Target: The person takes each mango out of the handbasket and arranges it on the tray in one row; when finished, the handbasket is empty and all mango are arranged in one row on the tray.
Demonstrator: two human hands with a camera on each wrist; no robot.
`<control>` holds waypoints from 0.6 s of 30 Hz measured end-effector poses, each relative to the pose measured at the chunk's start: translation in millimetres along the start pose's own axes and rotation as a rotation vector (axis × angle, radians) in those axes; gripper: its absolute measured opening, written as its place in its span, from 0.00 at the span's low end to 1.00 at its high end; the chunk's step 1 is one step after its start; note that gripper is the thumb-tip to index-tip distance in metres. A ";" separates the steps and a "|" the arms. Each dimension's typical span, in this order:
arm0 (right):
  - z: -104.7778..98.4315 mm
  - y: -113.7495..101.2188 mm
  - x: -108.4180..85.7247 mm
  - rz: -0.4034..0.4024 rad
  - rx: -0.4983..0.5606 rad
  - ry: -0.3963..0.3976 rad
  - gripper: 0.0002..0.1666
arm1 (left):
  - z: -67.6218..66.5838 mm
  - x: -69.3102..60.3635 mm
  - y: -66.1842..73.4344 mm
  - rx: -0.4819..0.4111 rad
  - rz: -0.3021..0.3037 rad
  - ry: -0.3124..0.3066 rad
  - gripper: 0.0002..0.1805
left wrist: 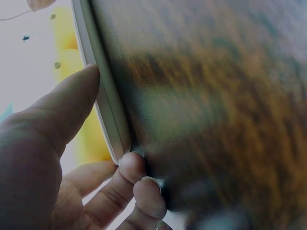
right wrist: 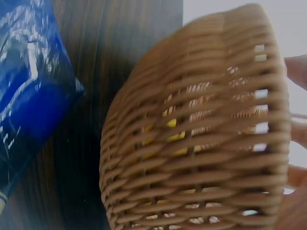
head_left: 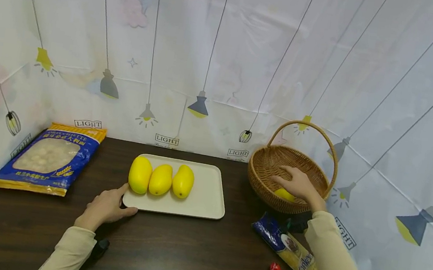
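Note:
Three yellow mangoes [head_left: 161, 179] lie side by side on the left half of a cream rectangular tray [head_left: 208, 194]. My left hand [head_left: 108, 206] holds the tray's near left corner; the left wrist view shows the thumb [left wrist: 79, 93] against the rim and the other fingers bent around the corner. Over the wicker basket [head_left: 258, 171] at the right, my right hand [head_left: 298, 185] reaches with its fingers spread and nothing held. Beneath it, inside the basket, sits another yellow fruit [head_left: 284, 194], partly hidden. In the right wrist view, the basket's woven side [right wrist: 192, 143] hides most of the fingers.
A blue and yellow pasta bag [head_left: 47, 157] lies at the back left. In front of the basket is a long pasta packet [head_left: 295, 252], partly under the right forearm, with a red lollipop [head_left: 275, 269] beside it. A printed cloth [head_left: 226, 62] hangs behind the table.

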State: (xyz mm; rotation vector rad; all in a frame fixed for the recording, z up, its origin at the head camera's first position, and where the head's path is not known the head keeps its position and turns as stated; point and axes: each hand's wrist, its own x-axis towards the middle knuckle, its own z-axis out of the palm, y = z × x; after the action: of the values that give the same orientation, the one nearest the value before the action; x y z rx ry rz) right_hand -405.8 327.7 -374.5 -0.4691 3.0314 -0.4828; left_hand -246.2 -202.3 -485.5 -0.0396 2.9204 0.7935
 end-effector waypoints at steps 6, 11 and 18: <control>0.6 11.0 0.4 0.025 -0.023 -0.061 0.47 | -1.3 -0.4 0.4 0.003 0.000 -0.007 0.53; 4.6 16.8 0.3 0.053 -0.019 -0.138 0.47 | -1.6 -1.0 1.0 0.002 -0.004 -0.010 0.52; 9.3 19.7 4.0 0.069 -0.007 -0.180 0.49 | -1.8 -1.1 0.5 -0.003 -0.001 -0.006 0.53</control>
State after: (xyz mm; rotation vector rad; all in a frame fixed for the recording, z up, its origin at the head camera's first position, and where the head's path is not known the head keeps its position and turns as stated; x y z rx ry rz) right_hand -414.5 341.6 -389.4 -0.3845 2.8666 -0.4035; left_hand -245.4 -202.8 -483.5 -0.0388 2.9132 0.7968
